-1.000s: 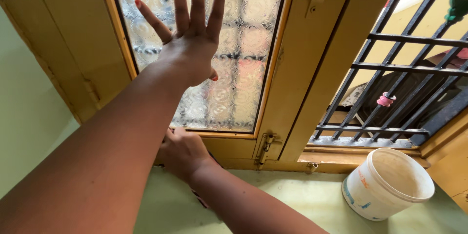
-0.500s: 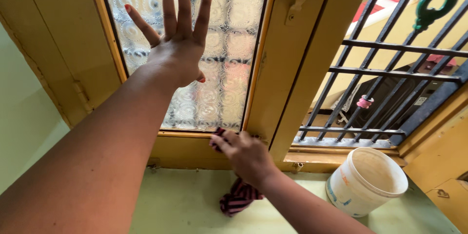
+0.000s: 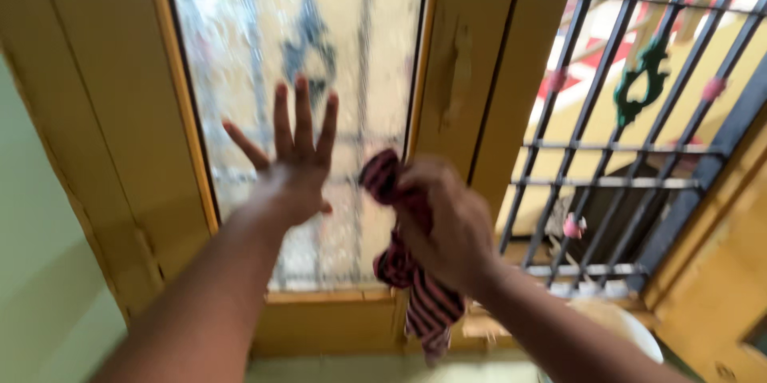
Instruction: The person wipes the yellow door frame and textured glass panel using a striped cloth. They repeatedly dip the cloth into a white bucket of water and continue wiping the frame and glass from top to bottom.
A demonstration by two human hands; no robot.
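- Wiping the frosted glass pane goes best, I judge, with firm overlapping strokes while the left hand, fingers spread flat, steadies the window.
- The right hand has its fingers bunched around a striped cloth.
- The cloth, dark with pink stripes, hangs crumpled near the pane's right frame, blurred.

Cloth in right grip is showing dark red with black stripes. Glass pane under left grip is looking frosted, whitish, pattern blurred. Window frame around both grips is showing mustard yellow. Grille right of right grip is showing black bars, with green ornament and pink beads. Wall left of left grip is looking pale green.
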